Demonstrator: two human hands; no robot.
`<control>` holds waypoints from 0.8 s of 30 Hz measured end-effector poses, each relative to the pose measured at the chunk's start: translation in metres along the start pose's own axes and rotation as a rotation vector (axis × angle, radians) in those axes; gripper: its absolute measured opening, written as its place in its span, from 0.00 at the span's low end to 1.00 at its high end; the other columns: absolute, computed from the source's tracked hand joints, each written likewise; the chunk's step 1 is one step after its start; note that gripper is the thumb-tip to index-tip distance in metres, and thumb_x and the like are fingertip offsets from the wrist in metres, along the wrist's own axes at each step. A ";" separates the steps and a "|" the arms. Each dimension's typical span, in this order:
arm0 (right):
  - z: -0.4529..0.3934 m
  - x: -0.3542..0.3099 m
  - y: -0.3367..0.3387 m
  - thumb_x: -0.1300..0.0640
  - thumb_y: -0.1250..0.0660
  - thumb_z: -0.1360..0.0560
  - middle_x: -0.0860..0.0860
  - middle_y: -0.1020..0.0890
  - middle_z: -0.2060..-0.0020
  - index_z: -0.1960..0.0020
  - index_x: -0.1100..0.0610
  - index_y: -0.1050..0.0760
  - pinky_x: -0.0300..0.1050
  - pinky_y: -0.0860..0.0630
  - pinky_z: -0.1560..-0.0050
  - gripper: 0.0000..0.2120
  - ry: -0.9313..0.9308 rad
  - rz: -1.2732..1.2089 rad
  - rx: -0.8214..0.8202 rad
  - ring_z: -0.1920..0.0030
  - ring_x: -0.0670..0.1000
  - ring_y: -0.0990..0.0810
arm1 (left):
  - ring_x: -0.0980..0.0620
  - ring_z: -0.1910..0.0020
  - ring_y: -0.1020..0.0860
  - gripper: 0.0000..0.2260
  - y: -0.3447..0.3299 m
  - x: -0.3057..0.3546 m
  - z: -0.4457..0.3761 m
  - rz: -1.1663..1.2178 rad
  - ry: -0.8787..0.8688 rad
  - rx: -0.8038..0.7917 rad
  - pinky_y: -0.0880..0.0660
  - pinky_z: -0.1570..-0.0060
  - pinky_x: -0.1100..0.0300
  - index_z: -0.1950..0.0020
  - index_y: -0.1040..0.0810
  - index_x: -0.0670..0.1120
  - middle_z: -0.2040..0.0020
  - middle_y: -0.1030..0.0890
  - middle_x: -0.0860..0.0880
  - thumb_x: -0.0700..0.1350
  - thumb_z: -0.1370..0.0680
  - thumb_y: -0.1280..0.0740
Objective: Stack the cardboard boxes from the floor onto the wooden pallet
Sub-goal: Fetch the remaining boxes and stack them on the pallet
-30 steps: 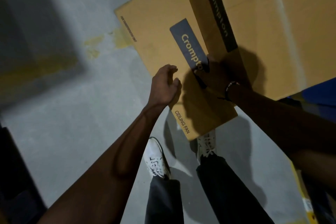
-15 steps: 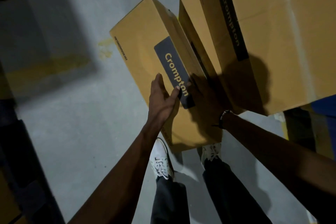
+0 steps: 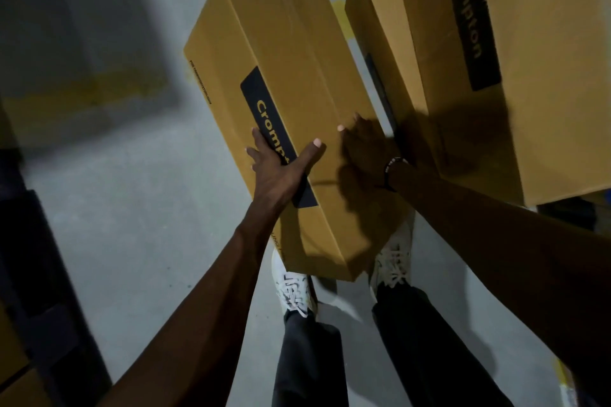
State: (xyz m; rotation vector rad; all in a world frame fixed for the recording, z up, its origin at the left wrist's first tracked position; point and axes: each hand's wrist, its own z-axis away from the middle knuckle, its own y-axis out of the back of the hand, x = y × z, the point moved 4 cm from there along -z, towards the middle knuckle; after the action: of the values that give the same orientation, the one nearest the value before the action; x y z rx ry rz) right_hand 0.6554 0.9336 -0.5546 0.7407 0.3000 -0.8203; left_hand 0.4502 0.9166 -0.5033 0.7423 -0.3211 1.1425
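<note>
The long brown cardboard box [image 3: 291, 102] has come up off the grey concrete floor [image 3: 132, 192] since a moment ago. Before, it lay low and leaned against the other boxes. Now it is held in the air above the person's white shoes [image 3: 294, 287], tilted, with its far end pointing away. A clear gap of floor now shows between it and the big brown cardboard box [image 3: 529, 76] on the right, where earlier the two were close together.

The left hand [image 3: 281, 168] grips the near left edge of the long box, with the thumb on the top face and the fingers down the side, over the dark label. The right hand [image 3: 367, 149] lies on the right side of the box in deep shadow, with a dark band on the wrist; its fingers seem to press on the box, but how they bend cannot be told.

The dark label on the long box has yellow letters that read "Cromp", and the hand hides the rest. The big box has a dark strip that reads "Crompton". Small print runs along the left edge of the long box, too small to read.
</note>
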 end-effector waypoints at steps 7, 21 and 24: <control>-0.030 0.017 -0.003 0.31 0.43 0.20 0.58 0.39 0.20 0.16 0.56 0.53 0.54 0.38 0.25 0.44 -0.175 -0.094 -0.041 0.23 0.63 0.37 | 0.41 0.16 0.47 0.67 0.020 -0.037 -0.018 0.006 0.026 0.060 0.42 0.21 0.37 0.16 0.62 0.58 0.14 0.49 0.50 0.79 0.41 0.25; -0.002 -0.024 0.019 0.24 0.31 0.35 0.55 0.23 0.34 0.26 0.57 0.34 0.59 0.28 0.31 0.50 -0.020 -0.239 -0.025 0.33 0.60 0.25 | 0.53 0.36 0.21 0.46 0.097 -0.014 -0.010 0.229 -0.134 0.106 0.21 0.36 0.48 0.19 0.41 0.58 0.30 0.24 0.54 0.53 0.30 0.18; 0.028 -0.074 0.040 0.35 0.27 0.29 0.47 0.26 0.54 0.42 0.55 0.35 0.52 0.28 0.49 0.31 0.074 -0.283 0.043 0.51 0.53 0.26 | 0.51 0.38 0.19 0.41 0.140 0.020 0.012 0.282 -0.158 0.110 0.19 0.42 0.52 0.21 0.38 0.56 0.32 0.21 0.52 0.52 0.28 0.19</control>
State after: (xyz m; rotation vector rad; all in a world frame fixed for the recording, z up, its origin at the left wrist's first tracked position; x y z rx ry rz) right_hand 0.6357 0.9737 -0.4775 0.7798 0.4614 -1.0703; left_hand 0.3331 0.9520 -0.4316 0.9068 -0.5106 1.3789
